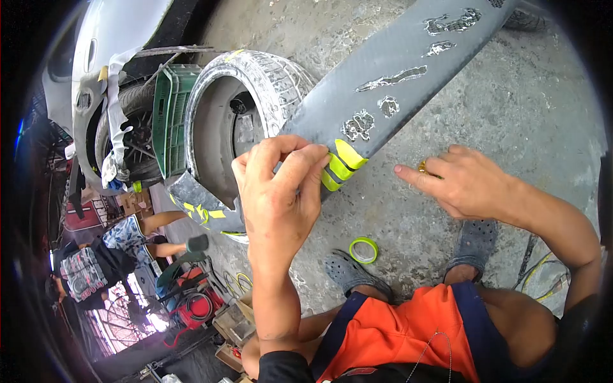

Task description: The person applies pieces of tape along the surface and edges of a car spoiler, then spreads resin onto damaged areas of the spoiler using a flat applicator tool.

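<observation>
A long grey panel (399, 76), like a car bumper, runs from the upper right to the middle. Several rough dark patches with whitish edges mark its surface. Strips of yellow-green masking tape (345, 167) wrap the panel's near edge. My left hand (281, 191) is closed in a pinch at the left ends of these strips; its fingertips partly hide the contact. My right hand (463, 184) hovers to the right, apart from the panel, index finger stretched out and the others curled. Something gold, seemingly a ring, shows at its fingers. A tape roll (363, 250) lies on the floor below.
A whitish, dusty tire (214, 80) stands under the panel, beside a green crate (172, 121). The panel's other end (203, 198) carries more tape pieces. A car body (96, 70) is at upper left. Another person (96, 268) is at lower left, near red equipment (198, 309).
</observation>
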`<state>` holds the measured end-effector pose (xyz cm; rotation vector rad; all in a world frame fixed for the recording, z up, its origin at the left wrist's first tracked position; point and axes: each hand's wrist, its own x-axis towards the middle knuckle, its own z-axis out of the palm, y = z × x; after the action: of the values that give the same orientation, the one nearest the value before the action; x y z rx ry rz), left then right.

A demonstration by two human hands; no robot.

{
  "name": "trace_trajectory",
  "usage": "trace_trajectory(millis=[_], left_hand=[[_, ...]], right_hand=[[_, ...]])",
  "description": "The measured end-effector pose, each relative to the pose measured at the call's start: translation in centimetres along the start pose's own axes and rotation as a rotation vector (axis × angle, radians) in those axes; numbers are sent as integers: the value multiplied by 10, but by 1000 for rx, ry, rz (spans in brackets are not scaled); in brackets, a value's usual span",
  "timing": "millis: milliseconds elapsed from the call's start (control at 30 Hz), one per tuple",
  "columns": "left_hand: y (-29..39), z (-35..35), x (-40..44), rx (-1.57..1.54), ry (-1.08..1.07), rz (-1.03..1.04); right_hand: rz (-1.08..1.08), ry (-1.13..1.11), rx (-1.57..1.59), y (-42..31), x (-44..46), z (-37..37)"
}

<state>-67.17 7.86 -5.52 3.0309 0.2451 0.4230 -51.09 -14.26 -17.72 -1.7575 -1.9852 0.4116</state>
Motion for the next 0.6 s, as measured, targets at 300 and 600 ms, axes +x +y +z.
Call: trace_trajectory(millis=[300,600], left_hand=[[7,-20,2,-50,-270,27],[5,-19,-13,-73,-167,124]], right_hand=[[68,-33,68,6,-6,-4],[226,-52,51,1,-17,-14]])
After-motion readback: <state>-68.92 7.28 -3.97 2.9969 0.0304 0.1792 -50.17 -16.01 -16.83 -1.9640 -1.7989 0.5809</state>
